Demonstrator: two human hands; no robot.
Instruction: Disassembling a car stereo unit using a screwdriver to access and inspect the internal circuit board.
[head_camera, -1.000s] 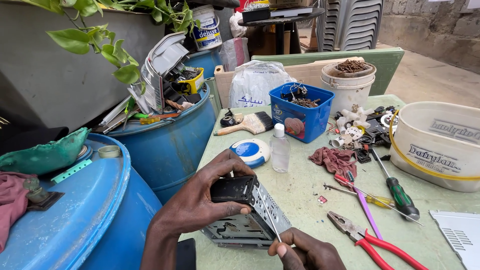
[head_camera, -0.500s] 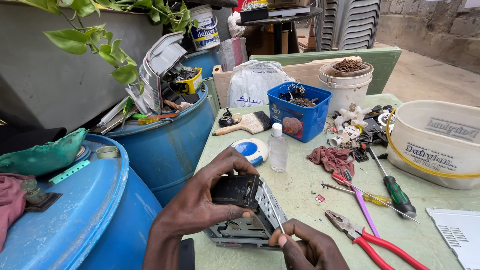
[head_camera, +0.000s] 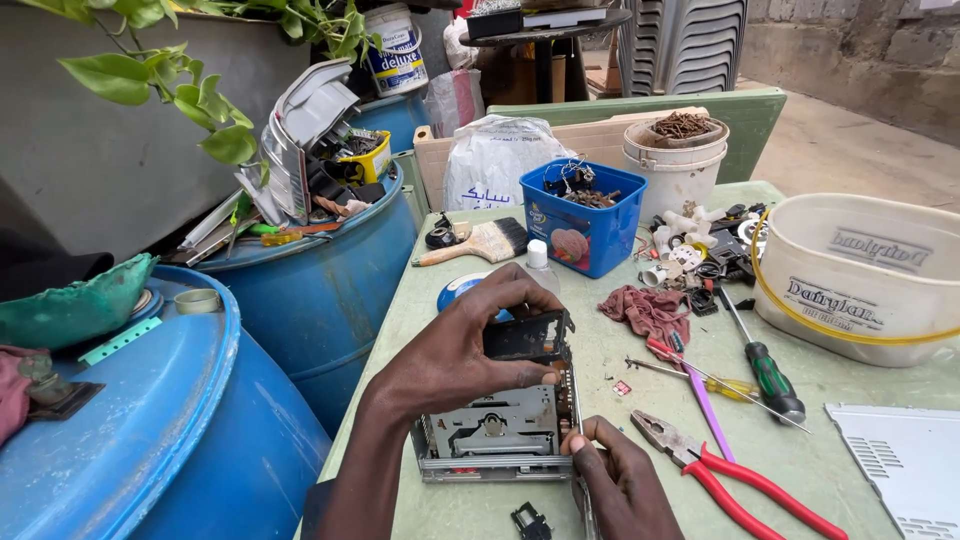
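Left hand (head_camera: 455, 355) pinches the black faceplate (head_camera: 528, 337) at the metal chassis (head_camera: 497, 435), steadying it on the table (head_camera: 850, 385); right hand (head_camera: 622, 482), fingers curled, braces the chassis edge beside pliers (head_camera: 730, 470).

The right hand (head_camera: 620, 480) is cut off at the wrist by the bottom edge, and what its grip pinches at the corner of the metal chassis (head_camera: 497, 437) is too small to tell, while the left hand (head_camera: 470, 345) covers part of the black faceplate frame (head_camera: 530, 335) and the blue disc (head_camera: 462, 290) behind it. The red-handled pliers (head_camera: 735, 475), the white perforated panel (head_camera: 900, 460) and the white tub (head_camera: 865, 270) all run off the frame's edge. The jumble of small parts (head_camera: 700, 240) behind the blue box (head_camera: 585, 215) is too tangled to sort out.
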